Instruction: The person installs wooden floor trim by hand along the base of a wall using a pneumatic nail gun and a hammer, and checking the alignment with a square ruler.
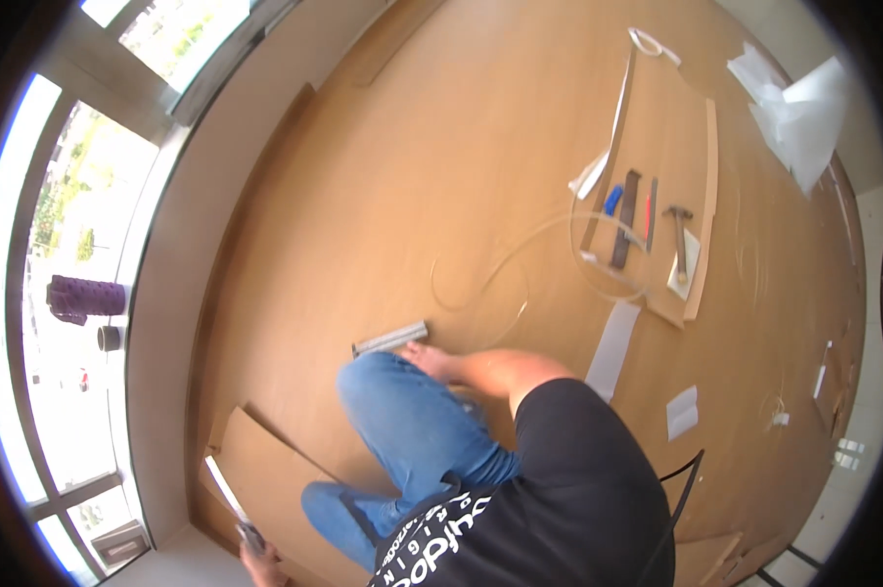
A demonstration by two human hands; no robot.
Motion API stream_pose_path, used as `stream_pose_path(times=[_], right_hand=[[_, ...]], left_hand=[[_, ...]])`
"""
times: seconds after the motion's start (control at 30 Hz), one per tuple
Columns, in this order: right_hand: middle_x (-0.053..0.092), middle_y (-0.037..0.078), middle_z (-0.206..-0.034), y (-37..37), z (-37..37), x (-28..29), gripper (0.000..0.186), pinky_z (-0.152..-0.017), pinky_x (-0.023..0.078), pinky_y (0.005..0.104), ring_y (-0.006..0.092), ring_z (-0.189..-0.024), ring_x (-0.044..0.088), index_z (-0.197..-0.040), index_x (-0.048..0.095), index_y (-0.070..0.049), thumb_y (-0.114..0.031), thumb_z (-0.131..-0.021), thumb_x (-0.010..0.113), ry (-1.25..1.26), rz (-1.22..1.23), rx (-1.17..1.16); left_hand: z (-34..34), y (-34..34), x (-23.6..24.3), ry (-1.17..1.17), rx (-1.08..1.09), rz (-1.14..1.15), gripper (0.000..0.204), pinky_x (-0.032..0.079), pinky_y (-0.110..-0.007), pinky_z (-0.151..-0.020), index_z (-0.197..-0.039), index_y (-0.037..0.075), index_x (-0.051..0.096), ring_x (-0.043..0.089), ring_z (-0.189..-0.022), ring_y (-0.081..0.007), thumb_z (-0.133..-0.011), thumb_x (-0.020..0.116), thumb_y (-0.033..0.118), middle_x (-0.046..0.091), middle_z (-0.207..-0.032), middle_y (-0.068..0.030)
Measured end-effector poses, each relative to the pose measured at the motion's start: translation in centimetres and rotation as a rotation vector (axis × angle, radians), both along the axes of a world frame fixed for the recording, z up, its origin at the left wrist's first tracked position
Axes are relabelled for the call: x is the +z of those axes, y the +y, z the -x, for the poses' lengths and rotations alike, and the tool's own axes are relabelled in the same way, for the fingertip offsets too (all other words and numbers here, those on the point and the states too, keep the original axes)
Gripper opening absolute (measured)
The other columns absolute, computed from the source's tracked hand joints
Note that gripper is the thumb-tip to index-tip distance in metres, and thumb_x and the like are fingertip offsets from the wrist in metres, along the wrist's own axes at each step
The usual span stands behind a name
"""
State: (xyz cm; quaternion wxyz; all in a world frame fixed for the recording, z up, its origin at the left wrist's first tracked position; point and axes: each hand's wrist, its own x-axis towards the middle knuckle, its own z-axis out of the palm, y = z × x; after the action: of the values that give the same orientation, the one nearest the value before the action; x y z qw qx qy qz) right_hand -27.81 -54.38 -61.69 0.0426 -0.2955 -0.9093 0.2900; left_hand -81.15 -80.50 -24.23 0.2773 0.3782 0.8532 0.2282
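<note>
My left hand (261,565) grips a long, narrow tool (246,526) with a white-silver blade and dark handle, held out at the lower left. My right hand (431,360) reaches past my bent, jean-clad knee, fingers closed at the right end of a silver metal bar (387,338) lying on the brown board floor (363,225). The knee hides part of that hand. Beneath the left tool lies a cut brown panel (255,440). A clear thin loop of cord or strip (490,274) curls on the floor beyond the bar.
A board strip (691,147) at upper right carries a hammer (681,240), dark bar (625,220) and blue tool (612,200). White plastic sheeting (789,103) and paper pieces (681,411) lie rightward. A window wall (197,166) runs left, with a purple bundle (86,298) on its sill.
</note>
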Motion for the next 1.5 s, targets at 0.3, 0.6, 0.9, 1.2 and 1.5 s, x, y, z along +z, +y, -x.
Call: stream_pose_path(times=[0.3, 0.6, 0.9, 1.2, 1.5], right_hand=[[0.070, 0.010, -0.105, 6.7, -10.9, 14.6, 0.049, -0.109, 0.034, 0.0494, 0.0287, -0.107, 0.058, -0.105, 0.073, -0.007, -0.046, -0.074, 0.071, -0.390, -0.309, 0.372], [0.069, 0.016, -0.109, 6.5, -26.0, 14.2, 0.050, -0.106, 0.032, 0.0470, 0.0310, -0.115, 0.055, -0.104, 0.070, -0.001, -0.041, -0.073, 0.073, -0.510, -0.092, -0.708], [0.067, 0.019, -0.110, 11.8, -31.2, 13.5, 0.051, -0.107, 0.034, 0.0483, 0.0336, -0.114, 0.055, -0.102, 0.067, -0.002, -0.043, -0.074, 0.073, -0.243, 0.023, -1.414], [0.068, 0.015, -0.104, 28.6, -43.6, 24.5, 0.048, -0.108, 0.033, 0.0480, 0.0301, -0.110, 0.057, -0.099, 0.067, -0.004, -0.042, -0.071, 0.074, -0.469, -0.365, -1.145], [0.069, 0.018, -0.108, 34.7, -52.7, 35.9, 0.049, -0.110, 0.034, 0.0461, 0.0329, -0.114, 0.057, -0.100, 0.068, -0.001, -0.040, -0.071, 0.073, -0.718, 0.050, -1.306]], left_hand=[[-6.9, 26.5, 17.2, 0.937, -0.619, 0.021, 0.056, 0.051, -0.051, -0.083, -0.113, 0.001, 0.052, 0.060, -0.097, -0.0449, -0.067, 0.084, 0.006, 0.063, -0.099, -0.0227], [-12.2, 33.6, 29.7, 1.033, -0.541, 0.060, 0.032, 0.049, -0.052, -0.085, -0.095, -0.005, 0.054, 0.061, -0.095, -0.0473, -0.069, 0.072, -0.009, 0.063, -0.098, -0.0249], [-6.0, 40.6, 20.4, 0.633, -0.661, 0.110, 0.030, 0.052, -0.040, -0.062, -0.105, 0.000, 0.054, 0.061, -0.070, -0.0247, -0.078, 0.067, -0.003, 0.058, -0.086, -0.0116], [-24.3, 51.3, -12.4, -0.383, -0.542, 0.371, 0.029, 0.056, -0.035, -0.057, -0.115, -0.001, 0.061, 0.063, -0.071, -0.0157, -0.088, 0.071, 0.005, 0.063, -0.088, -0.0048], [-34.4, 67.8, -14.4, -0.332, -0.892, 0.554, 0.033, 0.055, -0.035, -0.058, -0.109, -0.001, 0.064, 0.065, -0.066, -0.0164, -0.086, 0.077, 0.019, 0.065, -0.076, -0.0071]])
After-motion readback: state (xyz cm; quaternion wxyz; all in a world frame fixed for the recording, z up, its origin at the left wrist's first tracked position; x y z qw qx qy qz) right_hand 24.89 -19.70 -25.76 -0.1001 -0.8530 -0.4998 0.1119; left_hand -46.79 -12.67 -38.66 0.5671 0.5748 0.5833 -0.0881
